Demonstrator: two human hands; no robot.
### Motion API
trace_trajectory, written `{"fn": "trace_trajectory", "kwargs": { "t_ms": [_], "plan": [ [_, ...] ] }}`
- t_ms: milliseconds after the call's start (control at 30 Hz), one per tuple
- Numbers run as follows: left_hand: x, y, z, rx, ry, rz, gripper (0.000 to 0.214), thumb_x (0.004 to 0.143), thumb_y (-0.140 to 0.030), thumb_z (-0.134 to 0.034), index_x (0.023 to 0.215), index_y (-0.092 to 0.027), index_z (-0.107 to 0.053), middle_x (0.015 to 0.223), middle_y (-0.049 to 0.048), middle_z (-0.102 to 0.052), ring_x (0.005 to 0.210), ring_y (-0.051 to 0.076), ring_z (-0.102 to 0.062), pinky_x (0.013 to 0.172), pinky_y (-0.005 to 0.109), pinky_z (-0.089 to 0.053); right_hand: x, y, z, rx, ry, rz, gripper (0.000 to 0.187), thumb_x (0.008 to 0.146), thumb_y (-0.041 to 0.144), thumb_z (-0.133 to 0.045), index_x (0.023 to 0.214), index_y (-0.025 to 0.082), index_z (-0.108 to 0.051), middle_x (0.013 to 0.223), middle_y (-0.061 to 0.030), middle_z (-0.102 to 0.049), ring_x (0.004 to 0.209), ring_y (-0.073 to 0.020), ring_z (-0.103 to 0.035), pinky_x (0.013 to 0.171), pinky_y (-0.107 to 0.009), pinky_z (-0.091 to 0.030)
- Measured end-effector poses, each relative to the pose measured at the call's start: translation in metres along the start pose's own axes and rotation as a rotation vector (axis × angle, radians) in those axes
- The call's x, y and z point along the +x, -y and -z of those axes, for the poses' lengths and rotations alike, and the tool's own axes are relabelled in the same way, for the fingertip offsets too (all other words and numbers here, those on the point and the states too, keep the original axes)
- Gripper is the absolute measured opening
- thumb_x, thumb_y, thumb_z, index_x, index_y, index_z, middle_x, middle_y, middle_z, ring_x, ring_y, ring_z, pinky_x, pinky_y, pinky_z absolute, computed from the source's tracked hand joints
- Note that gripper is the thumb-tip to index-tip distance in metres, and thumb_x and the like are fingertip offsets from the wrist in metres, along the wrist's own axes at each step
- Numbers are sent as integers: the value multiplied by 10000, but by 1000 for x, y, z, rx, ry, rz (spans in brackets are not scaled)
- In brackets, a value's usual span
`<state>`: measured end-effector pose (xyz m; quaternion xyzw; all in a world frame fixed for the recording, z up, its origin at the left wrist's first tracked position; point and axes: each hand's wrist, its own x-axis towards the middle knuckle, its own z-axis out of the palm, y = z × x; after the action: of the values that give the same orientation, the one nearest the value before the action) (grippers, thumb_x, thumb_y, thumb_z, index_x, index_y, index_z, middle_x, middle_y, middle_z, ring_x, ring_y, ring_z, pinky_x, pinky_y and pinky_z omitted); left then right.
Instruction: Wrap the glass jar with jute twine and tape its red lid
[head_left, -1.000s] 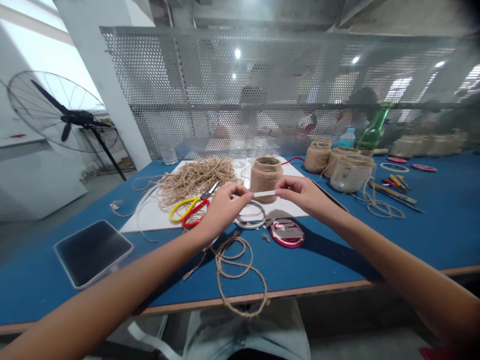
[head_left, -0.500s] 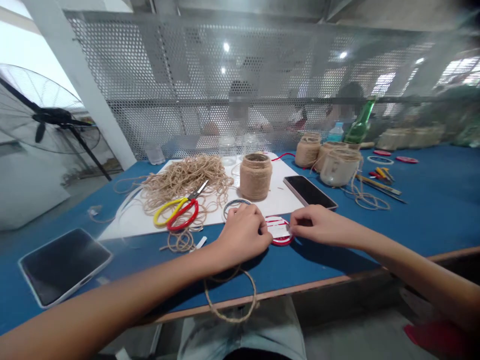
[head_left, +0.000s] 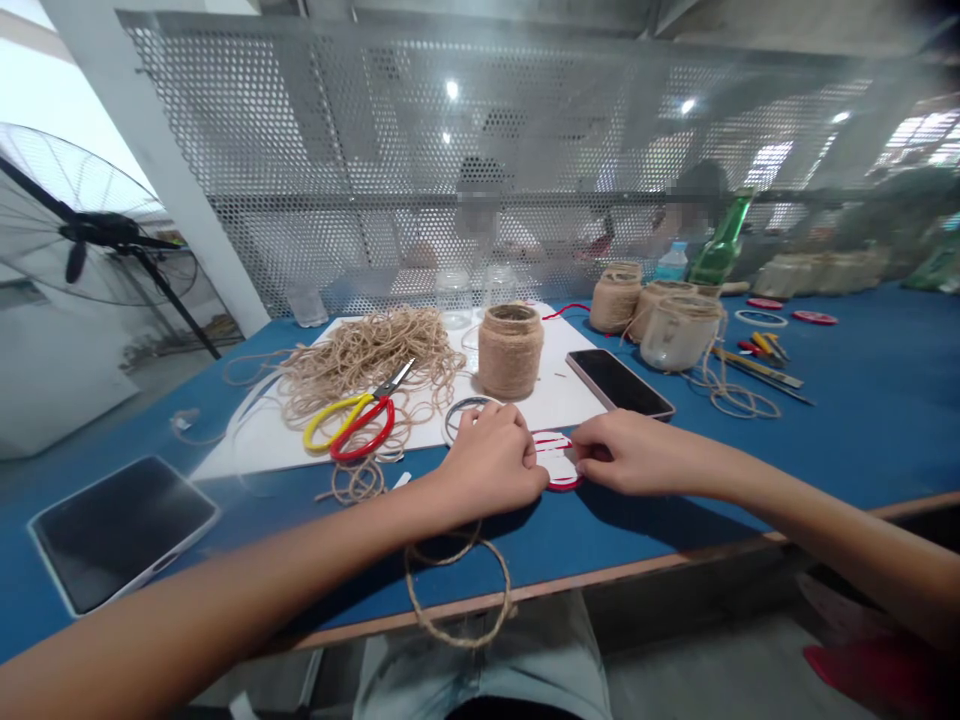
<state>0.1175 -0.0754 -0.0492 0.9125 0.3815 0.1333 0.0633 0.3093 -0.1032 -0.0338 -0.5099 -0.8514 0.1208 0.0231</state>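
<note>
Between my hands lies a flat red ring point(head_left: 564, 487) with white strips point(head_left: 556, 463) laid side by side across it and red showing in the gaps. My left hand point(head_left: 499, 462) is closed at its left edge, fingers curled, pinching the end of a strip. At the right edge, my right hand point(head_left: 622, 452) pinches the strip's other end between thumb and forefinger. The fingertips partly hide both ends. Behind my left hand is a pale ring point(head_left: 459, 412), partly covered. A loop of jute twine point(head_left: 510, 590) hangs over the table's front edge below my left wrist.
A twine-wrapped jar point(head_left: 511, 355) stands on white board point(head_left: 559, 393) beside a heap of twine point(head_left: 367, 350). Scissors point(head_left: 352, 425) lie left, with a tablet point(head_left: 124, 530) nearer me. A phone point(head_left: 619, 382), more jars point(head_left: 679, 335) and a green bottle point(head_left: 721, 245) are right.
My right hand has shifted slightly left, closer to my left hand. White now covers more of the ring's lower part. My left hand stays nearly in place.
</note>
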Motion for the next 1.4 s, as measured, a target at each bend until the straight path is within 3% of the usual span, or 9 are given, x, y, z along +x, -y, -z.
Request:
{"fn": "trace_trajectory", "kwargs": {
  "t_ms": [533, 1400],
  "plan": [
    [5, 1, 3, -54, 60, 14, 198, 687, -315, -468, 616, -175, -589, 861, 61, -592, 893, 233, -489, 818, 392, -374, 5, -3, 8, 48, 130, 34, 175, 739, 186, -435, 680, 158, -598, 622, -21, -613, 547, -119, -491, 514, -219, -312],
    [7, -6, 10, 62, 95, -22, 192, 644, -312, -477, 644, -162, -597, 846, 96, -594, 869, 262, -505, 784, 425, -400, 9, -4, 9, -9, 189, 21, 176, 713, 180, -449, 671, 154, -618, 598, -23, -601, 512, -118, -473, 490, -221, -309]
  ]
}}
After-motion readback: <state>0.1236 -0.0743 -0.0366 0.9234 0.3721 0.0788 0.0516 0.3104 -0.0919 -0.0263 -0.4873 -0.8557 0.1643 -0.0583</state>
